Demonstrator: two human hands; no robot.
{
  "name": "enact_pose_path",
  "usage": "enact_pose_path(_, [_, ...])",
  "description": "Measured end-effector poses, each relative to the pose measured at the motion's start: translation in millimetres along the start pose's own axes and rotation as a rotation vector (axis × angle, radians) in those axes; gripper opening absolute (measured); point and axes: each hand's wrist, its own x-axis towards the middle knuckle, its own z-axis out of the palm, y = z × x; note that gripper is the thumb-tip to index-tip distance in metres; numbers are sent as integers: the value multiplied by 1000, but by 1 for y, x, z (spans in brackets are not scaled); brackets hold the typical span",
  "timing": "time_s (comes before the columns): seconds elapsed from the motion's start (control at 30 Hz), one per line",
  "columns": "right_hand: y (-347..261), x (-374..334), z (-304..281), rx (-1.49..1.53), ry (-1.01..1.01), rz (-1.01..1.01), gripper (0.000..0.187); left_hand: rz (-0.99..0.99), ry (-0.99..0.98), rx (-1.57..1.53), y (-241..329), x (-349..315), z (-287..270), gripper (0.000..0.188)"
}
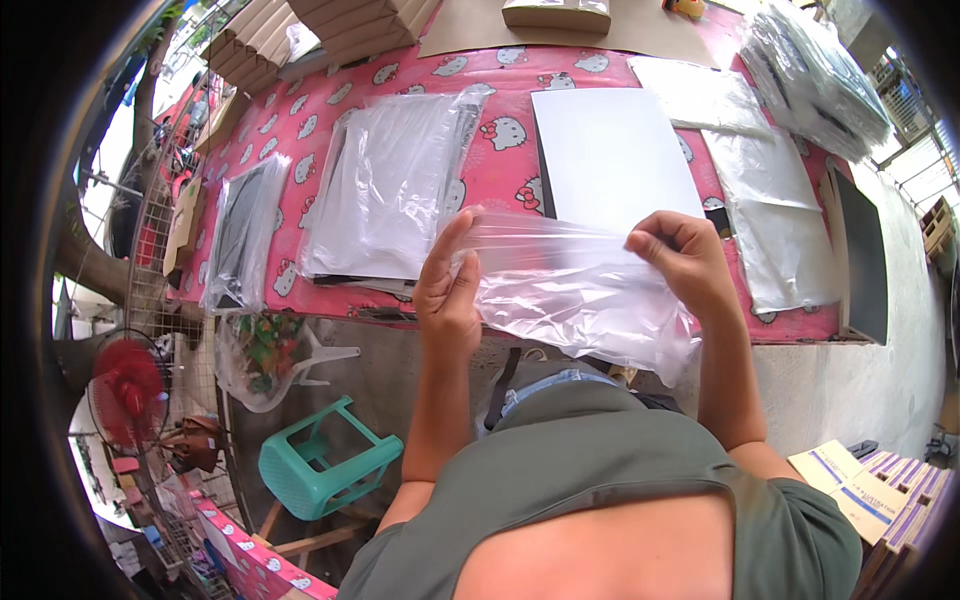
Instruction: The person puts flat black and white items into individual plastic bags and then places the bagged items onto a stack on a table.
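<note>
A clear plastic bag (590,300) is stretched between my two hands above the table's near edge, its upper edge pulled taut and its lower part crumpled and hanging. My left hand (448,290) has the bag's left side between thumb and straightened fingers. At the other end, my right hand (685,258) pinches the upper edge, fingers curled. Just beyond the bag lies a stack of white sheets (620,150) with a dark edge showing beneath. To its left, clear plastic covers a white stack (390,180).
A pink patterned cloth (510,70) covers the table. Flat plastic bags (770,220) lie right, below wrapped bundles (815,80). A plastic-wrapped dark pack (245,230) sits left. Cardboard pieces (370,30) stand at the back. A green stool (330,460) and red fan (130,390) are lower left.
</note>
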Motion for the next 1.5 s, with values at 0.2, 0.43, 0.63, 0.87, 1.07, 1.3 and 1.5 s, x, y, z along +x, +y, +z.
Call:
enact_pose_path(0.2, [7, 9, 27, 48, 18, -51, 9, -340, 232, -489, -16, 32, -10, 29])
enact_pose_path(0.43, [15, -3, 30, -278, 371, -274, 4, -359, 210, -391, -16, 43, 4, 37])
enact_pose_path(0.63, [19, 3, -12, -208, 652, -552, 4, -443, -248, -495, -11, 27, 19, 35])
enact_pose_path(0.87, [36, -54, -66, 365, -584, -60, 23, -703, -572, -406, -28, 12, 36, 20])
enact_pose_path(1.07, [85, -82, -113, 781, -217, -158, 37, -836, -799, -570, -78, -4, 30, 26])
enact_pose_path(1.3, [78, -95, -140, 1320, -222, 122, 29, 424, 54, 375, -72, 2, 59, 40])
enact_pose_path(1.5, [84, -57, -165, 1164, -113, -35, 20, -625, -1103, 240, -62, -4, 70, 34])
